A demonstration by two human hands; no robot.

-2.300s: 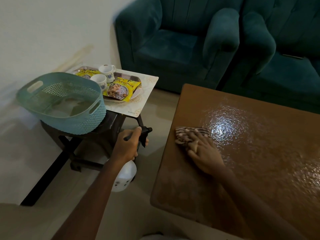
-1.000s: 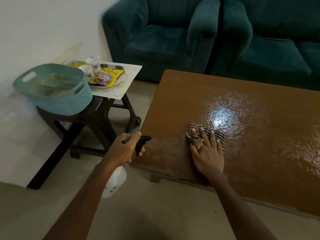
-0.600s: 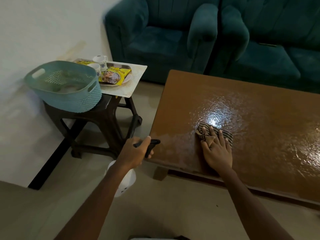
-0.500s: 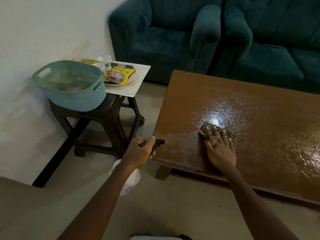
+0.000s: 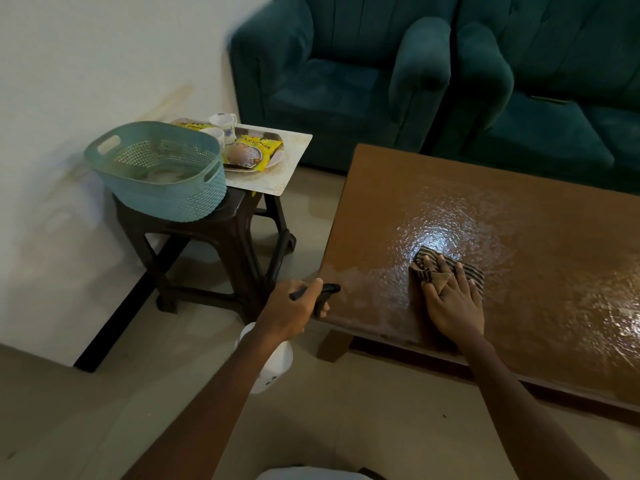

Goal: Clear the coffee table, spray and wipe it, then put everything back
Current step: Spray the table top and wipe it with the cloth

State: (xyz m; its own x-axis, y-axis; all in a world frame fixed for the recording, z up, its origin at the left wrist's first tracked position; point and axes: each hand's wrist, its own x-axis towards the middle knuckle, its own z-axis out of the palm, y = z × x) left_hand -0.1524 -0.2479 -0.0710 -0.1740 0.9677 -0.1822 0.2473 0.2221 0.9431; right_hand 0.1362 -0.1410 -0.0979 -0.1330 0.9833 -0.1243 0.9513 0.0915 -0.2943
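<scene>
Right hand (image 5: 453,306) presses flat, fingers spread, on the striped cloth (image 5: 450,268) atop the wet coffee table (image 5: 519,209); left hand (image 5: 291,311) grips the spray bottle (image 5: 273,367) beside the table's near-left corner

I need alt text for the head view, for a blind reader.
The right hand presses a striped cloth on the wet brown table, while the left hand grips a white spray bottle beside its near corner. At left, a dark stool bears a teal basket; cups and yellow packets lie on a tray beside it.
</scene>
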